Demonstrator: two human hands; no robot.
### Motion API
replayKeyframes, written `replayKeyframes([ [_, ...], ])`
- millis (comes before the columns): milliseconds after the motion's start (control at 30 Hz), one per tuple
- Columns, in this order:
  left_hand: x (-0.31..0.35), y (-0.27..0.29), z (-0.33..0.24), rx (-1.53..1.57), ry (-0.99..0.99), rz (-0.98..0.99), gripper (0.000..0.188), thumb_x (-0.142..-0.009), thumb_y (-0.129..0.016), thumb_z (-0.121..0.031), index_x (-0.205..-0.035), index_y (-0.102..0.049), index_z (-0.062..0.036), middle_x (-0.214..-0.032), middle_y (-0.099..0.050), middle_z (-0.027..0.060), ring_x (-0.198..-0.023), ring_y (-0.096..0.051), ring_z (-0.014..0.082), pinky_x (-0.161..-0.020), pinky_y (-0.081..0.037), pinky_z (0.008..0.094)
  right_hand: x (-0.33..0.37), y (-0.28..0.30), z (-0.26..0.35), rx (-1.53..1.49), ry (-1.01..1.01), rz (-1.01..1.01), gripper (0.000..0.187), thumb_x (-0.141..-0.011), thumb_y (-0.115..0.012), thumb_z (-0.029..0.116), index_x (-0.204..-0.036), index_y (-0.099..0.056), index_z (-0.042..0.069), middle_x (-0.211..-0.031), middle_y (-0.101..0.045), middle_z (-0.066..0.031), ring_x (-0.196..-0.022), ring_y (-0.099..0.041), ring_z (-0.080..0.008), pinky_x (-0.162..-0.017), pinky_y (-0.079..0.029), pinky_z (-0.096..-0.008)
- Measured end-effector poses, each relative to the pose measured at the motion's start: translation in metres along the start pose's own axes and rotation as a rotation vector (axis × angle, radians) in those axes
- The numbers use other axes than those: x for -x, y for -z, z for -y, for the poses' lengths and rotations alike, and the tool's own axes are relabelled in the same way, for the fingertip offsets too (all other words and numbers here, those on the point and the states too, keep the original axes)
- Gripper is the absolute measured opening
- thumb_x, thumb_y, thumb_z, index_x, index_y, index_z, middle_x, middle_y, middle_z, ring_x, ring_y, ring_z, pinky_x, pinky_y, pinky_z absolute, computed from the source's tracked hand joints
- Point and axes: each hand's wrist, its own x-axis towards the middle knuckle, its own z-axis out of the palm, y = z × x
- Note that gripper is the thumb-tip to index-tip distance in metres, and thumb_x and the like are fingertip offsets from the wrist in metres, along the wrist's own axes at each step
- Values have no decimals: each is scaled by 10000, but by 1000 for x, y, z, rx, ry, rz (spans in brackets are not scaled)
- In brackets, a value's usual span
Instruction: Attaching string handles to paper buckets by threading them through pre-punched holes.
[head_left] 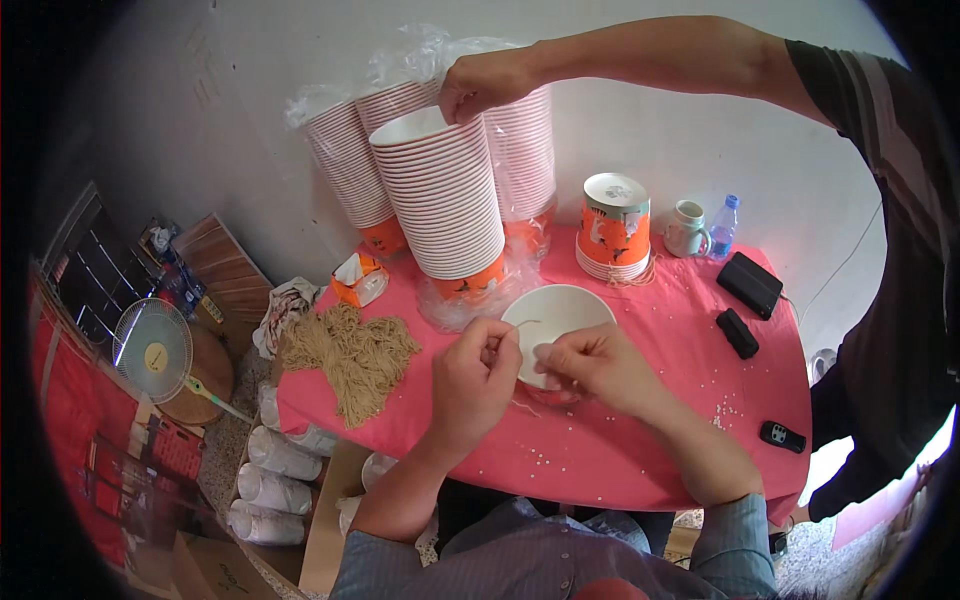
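Observation:
A white-lined paper bucket (563,312) stands in front of me on the table, a patch of its orange outside showing below my hands. My left hand (478,375) is closed at the bucket's near left side, and a short end of tan string (529,322) pokes out from its fingertips over the opening. Another bit of string (525,408) hangs below. My right hand (597,370) pinches at the near rim; what its fingers hold is hidden. A pile of tan strings (352,362) lies to the left.
Tall stacks of nested buckets (440,200) stand at the back, where a co-worker's hand (487,85) grips the front stack's top. Upturned orange buckets (614,235), a mug (687,232), a water bottle (724,228), black cases (750,285) and a remote (783,436) sit rightward.

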Motion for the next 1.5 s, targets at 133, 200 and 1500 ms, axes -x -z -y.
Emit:
replayKeyframes([
  [133,6,-13,-2,-302,-340,-111,88,-987,-751,-60,-1045,-689,-36,-812,-712,116,-667,-721,268,-589,-548,395,2,-9,1,-193,-64,82,371,-1129,-665,352,-1033,-806,22,-779,-724,-15,-641,-645,-66,-522,-484,-236],
  [200,10,-16,0,-372,-398,-88,121,-955,-767,-60,-1049,-691,-52,-819,-687,116,-694,-703,319,-610,-552,431,-3,-13,-3,-271,44,-94,358,-1119,-684,344,-1066,-816,15,-787,-717,-13,-649,-632,-65,-523,-476,-231],
  [1500,4,10,46,214,159,369,563,-1104,-651,-99,-1601,-468,90,-1217,-758,120,-1040,-661,80,-891,-568,282,-19,10,-20,517,429,-109,191,-981,-760,209,-1055,-795,37,-914,-738,-144,-785,-751,-304,-716,-589,-419],
])
